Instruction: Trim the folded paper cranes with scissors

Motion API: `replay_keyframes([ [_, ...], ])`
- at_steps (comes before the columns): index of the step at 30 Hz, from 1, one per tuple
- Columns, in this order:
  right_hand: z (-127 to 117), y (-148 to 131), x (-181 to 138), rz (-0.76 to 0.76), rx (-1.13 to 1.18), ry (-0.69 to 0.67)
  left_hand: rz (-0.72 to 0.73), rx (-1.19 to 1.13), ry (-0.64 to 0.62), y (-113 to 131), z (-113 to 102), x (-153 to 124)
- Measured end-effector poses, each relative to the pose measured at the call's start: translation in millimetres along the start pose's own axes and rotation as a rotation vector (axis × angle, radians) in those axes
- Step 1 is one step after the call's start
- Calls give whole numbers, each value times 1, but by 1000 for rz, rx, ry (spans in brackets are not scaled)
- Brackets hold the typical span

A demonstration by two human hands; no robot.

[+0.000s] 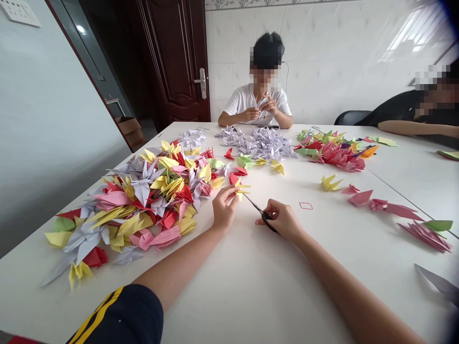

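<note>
Left hand pinches a yellow origami crane — right hand grips black-handled scissors, blades just beside it — paper cranes heaped at frame left.

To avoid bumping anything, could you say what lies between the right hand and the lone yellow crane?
The head view shows a small red paper outline between the right hand and the lone yellow crane.

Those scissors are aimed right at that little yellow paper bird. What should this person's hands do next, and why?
Probably ease the black-handled scissors slightly closer to the yellow paper crane. The right hand already points the blades at it, the left hand pinches it steady, and the tips seem not to touch it yet.
</note>
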State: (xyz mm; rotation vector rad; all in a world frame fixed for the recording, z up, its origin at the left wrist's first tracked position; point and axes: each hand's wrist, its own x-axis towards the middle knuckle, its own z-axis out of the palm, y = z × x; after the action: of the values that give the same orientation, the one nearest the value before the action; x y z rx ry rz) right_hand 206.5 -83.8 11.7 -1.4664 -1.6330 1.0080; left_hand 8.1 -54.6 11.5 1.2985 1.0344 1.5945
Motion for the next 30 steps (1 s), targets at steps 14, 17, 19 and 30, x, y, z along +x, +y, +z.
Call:
replay_keyframes([
  [14,4,-6,0,-9,-20,16,-48,24,47,-6,-2,8],
  [17,6,-8,-1,-29,-9,24,-52,65,88,-7,-4,11],
  [19,8,-9,0,-48,-11,40,-61,71,89,-7,-5,11],
  [30,11,-8,1,-29,-69,72,-114,39,57,-6,-3,10],
])
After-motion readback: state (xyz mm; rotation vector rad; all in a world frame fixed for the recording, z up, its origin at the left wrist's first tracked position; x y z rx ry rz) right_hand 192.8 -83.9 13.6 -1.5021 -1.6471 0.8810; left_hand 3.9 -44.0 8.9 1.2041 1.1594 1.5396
